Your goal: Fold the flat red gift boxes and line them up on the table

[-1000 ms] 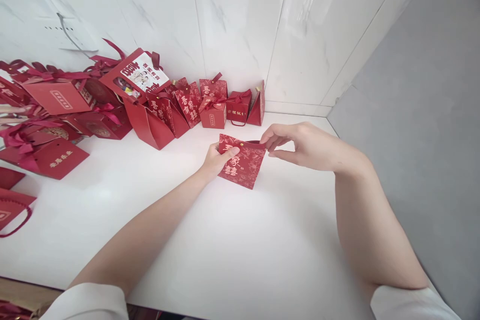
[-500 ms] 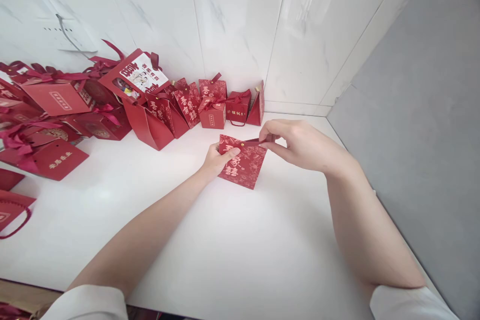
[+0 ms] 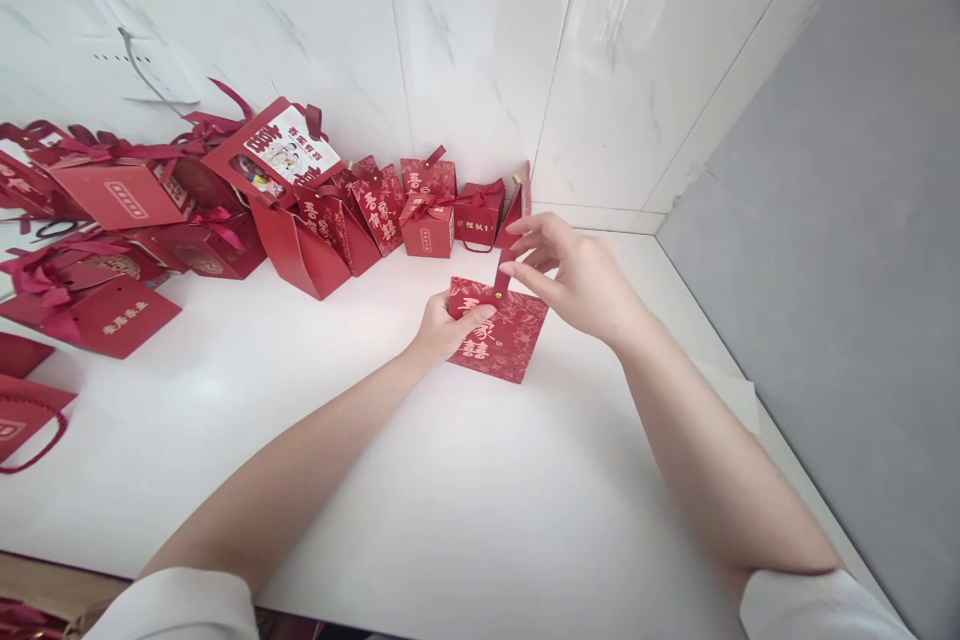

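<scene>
Red gift box (image 3: 514, 340) in hand at the white table (image 3: 420, 510), strap (image 3: 502, 276) upright.
The left hand (image 3: 442, 328) clasps its left side, thumb across the lettering, other fingers mostly hidden behind. The right hand (image 3: 589, 285) has thumb and fingertips at the strap (whether they pinch it, I can't tell). Far left, a corded box (image 3: 22, 398) runs out of view.

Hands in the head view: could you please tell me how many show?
2: the left hand holds the patterned red box by its left side, and the right hand is at its ribbon strap. The far-left boxes might hide others.
</scene>
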Action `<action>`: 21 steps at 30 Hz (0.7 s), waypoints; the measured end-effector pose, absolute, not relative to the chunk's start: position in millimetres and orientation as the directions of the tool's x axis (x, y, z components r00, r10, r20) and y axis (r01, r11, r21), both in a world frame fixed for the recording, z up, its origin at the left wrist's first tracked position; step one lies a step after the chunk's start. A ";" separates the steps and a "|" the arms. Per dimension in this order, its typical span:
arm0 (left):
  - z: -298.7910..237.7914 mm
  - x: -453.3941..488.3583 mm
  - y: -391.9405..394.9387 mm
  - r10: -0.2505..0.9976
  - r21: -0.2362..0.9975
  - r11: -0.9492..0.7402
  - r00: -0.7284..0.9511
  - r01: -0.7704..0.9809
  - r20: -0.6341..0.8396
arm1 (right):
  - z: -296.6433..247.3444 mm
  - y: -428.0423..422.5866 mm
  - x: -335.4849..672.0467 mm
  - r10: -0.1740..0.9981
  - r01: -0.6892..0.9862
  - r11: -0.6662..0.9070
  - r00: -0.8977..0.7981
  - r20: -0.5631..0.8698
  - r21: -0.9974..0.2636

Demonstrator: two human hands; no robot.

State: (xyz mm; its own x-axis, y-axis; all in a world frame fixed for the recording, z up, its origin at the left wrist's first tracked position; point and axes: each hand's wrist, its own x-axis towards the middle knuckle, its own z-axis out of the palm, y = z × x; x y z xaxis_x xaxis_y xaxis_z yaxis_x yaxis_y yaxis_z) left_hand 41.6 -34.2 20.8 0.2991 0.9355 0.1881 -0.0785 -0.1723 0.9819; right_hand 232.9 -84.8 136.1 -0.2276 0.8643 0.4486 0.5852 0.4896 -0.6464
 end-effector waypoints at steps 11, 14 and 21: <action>18.0 46.5 -40.8 0.945 0.951 -0.305 0.136 0.040 0.297 | 133.7 -83.4 228.4 0.908 0.686 0.418 -0.332 0.256 -0.595; 17.3 48.0 -43.1 0.939 0.936 -0.339 0.091 0.097 0.331 | 129.3 -78.7 226.4 0.910 0.677 0.415 -0.314 0.271 -0.608; 8.9 34.7 -22.5 0.912 0.916 -0.335 0.320 0.220 0.257 | 110.2 -63.3 227.6 0.844 0.586 0.497 -0.152 0.515 -0.641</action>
State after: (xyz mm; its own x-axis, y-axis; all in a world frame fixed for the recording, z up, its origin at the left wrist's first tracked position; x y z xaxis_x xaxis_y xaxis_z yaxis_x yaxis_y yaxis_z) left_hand 34.7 -22.5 8.9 0.3196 0.9120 0.2571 0.2203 -0.3354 0.9160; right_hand 227.6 -63.3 110.2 -0.1519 0.8435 0.5151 0.5857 0.4967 -0.6405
